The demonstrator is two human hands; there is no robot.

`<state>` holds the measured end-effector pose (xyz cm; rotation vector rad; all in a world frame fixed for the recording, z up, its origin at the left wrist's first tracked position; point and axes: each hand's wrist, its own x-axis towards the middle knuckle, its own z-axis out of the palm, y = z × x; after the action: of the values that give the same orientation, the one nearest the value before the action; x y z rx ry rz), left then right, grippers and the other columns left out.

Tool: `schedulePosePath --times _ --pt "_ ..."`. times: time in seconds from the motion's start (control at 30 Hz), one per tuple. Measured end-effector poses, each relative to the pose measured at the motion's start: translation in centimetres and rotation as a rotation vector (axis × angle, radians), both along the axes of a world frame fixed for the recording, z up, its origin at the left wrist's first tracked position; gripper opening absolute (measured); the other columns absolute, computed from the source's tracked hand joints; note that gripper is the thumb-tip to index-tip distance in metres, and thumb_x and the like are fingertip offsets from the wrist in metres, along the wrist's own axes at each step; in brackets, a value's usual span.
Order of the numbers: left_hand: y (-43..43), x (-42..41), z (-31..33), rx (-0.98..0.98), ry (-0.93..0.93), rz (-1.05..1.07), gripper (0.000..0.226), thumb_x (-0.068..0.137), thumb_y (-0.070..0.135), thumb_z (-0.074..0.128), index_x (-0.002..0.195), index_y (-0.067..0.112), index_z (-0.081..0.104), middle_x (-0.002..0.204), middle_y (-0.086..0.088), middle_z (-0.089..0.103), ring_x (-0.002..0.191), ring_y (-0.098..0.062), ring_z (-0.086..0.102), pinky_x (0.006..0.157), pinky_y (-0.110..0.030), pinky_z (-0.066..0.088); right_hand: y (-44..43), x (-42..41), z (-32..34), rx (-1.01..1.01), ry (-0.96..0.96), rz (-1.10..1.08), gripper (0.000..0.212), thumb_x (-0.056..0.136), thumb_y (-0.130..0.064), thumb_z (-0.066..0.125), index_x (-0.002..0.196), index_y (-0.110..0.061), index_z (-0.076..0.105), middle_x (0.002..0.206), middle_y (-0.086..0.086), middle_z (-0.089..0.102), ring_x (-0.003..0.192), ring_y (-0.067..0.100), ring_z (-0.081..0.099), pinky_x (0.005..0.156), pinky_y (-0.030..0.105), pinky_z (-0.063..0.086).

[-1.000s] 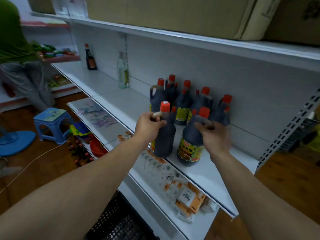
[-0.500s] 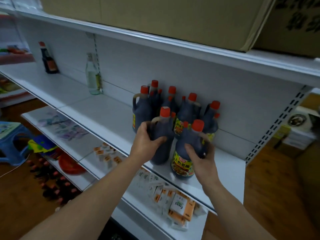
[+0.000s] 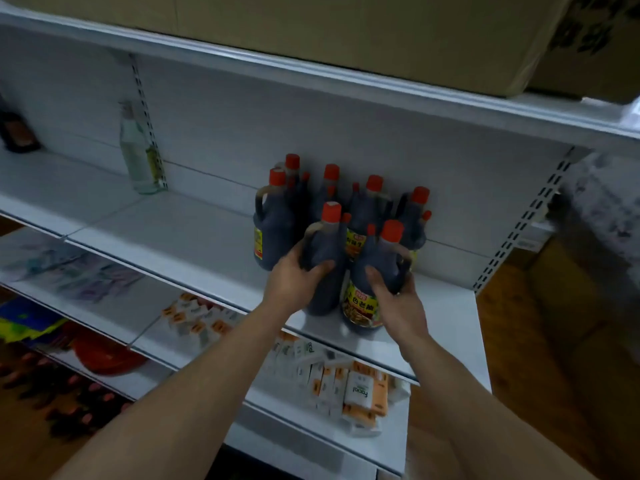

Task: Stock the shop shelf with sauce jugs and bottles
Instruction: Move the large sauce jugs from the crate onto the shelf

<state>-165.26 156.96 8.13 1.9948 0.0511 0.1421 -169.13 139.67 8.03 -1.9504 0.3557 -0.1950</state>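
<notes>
Two dark sauce jugs with red caps stand at the front of the white middle shelf (image 3: 180,230). My left hand (image 3: 294,282) grips the left jug (image 3: 325,251) around its body. My right hand (image 3: 398,299) grips the right jug (image 3: 377,268), whose yellow and red label faces me. Behind them, several more dark red-capped jugs (image 3: 273,230) are clustered against the shelf's back wall.
A clear glass bottle (image 3: 138,154) stands further left on the same shelf, a dark bottle (image 3: 15,129) at the far left. Cardboard boxes (image 3: 346,29) sit on the shelf above. The lower shelf holds small white and orange packs (image 3: 360,393). Red-capped bottles (image 3: 69,393) stand on the floor.
Both jugs have settled lower and closer together on the shelf front. My hands have slid down onto the jugs' bodies. The view has swung right and nearer.
</notes>
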Motion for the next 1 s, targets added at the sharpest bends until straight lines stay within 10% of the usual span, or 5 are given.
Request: schedulePosePath --times 0.27,0.47,0.7,1.0 --pt "0.9 3.5 -0.2 -0.407 0.114 0.157 0.082 0.054 0.035 0.090 0.125 0.017 0.054 0.121 -0.004 0.066 0.106 -0.024 0.064 0.087 -0.046 0.056 0.5 5.1 -0.3 0.053 -0.034 0.097 0.067 0.083 -0.054 0.064 0.139 -0.025 0.040 0.136 -0.001 0.054 0.122 0.024 0.053 0.089 0.037 0.045" --pt "0.6 4.6 0.4 -0.568 0.319 0.089 0.038 0.080 0.018 0.077 0.104 0.031 0.050 0.098 0.006 0.064 0.092 -0.018 0.063 0.073 -0.033 0.057 0.1 7.3 -0.9 0.012 -0.038 0.110 0.083 0.070 -0.073 0.060 0.140 -0.032 0.040 0.136 -0.004 0.054 0.123 0.023 0.053 0.099 0.045 0.045" --pt "0.2 6.9 -1.1 -0.615 0.205 0.218 0.140 0.032 0.052 0.094 0.147 0.028 0.018 0.137 -0.001 0.055 0.117 -0.023 0.060 0.090 -0.048 0.055 -0.1 8.6 -1.3 0.006 -0.060 0.122 0.060 0.081 -0.057 0.064 0.133 -0.033 0.046 0.120 -0.013 0.062 0.114 0.018 0.058 0.093 0.039 0.048" --pt "-0.4 7.2 -1.8 -0.672 0.135 0.264 0.139 0.032 0.051 0.093 0.147 0.033 0.016 0.143 0.000 0.048 0.123 -0.022 0.054 0.095 -0.049 0.050 -0.3 9.0 -1.5 -0.010 -0.070 0.125 0.061 0.080 -0.058 0.064 0.132 -0.030 0.048 0.120 -0.009 0.062 0.111 0.017 0.058 0.090 0.037 0.048"
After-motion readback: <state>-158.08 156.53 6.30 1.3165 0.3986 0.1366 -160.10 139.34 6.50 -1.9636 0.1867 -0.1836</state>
